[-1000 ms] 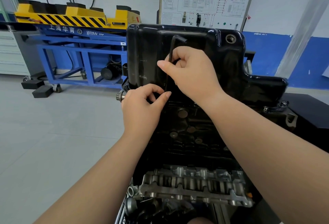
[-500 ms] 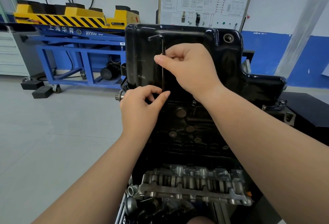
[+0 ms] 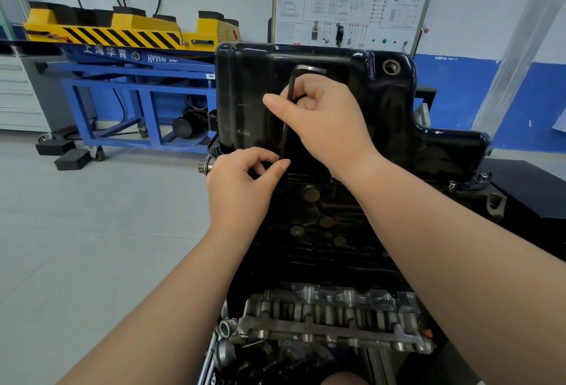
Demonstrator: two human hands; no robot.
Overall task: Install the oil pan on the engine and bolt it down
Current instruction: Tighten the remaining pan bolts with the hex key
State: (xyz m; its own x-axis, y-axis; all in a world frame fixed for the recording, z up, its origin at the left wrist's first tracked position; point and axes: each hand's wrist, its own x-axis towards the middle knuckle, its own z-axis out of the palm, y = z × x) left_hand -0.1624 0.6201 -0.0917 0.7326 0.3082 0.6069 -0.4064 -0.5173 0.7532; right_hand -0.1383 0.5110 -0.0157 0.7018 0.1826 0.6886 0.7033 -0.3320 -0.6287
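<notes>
Oil pan, glossy black pressed steel, already sits on the dark cast engine block, directly behind both hands. The right hand is clenched round the long shank of a black L-shaped steel hex key, whose short arm sticks out just above that grip. Below the grip, the left hand pinches thumb and forefinger at the key's lower tip, by the pan's near flange; any bolt there is hidden. This looks like the bolting-down step. The next move probably calls for keeping the tip seated while the shank is spun. Well beyond the grip to the left, a blue steel stand reads "上海华育" and roughly "HVXMV". The white wiring-diagram board's print is too small to read.
</notes>
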